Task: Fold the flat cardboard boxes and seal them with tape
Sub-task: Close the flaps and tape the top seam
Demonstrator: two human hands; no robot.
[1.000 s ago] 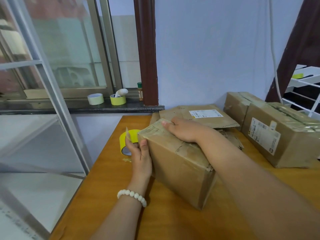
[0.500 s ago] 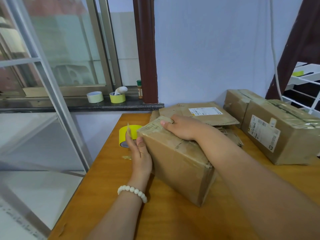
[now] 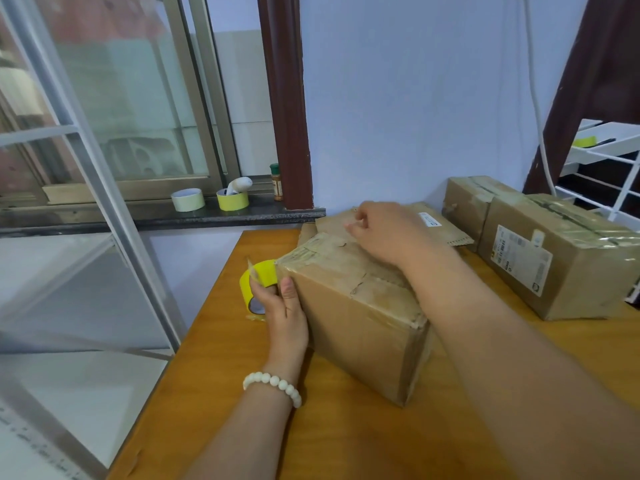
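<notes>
Left fingers (image 3: 265, 299): curled round the yellow tape roll (image 3: 259, 279), thumb laid along the folded box (image 3: 356, 327) at its left face.
Right fingers (image 3: 356, 225): bent close together at the far top edge of the folded box; pinching or merely touching, too blurred to tell.
Left hand (image 3: 285, 317): low on the table (image 3: 214, 403), a bead bracelet (image 3: 273, 384) at the wrist.
Right hand (image 3: 391, 233): over the box top, forearm across its right corner.
Folded box: upright on the table, flaps down, old tape on top.
Behind: flat cardboard (image 3: 453, 233).
Far right: two taped boxes (image 3: 554, 265).
</notes>
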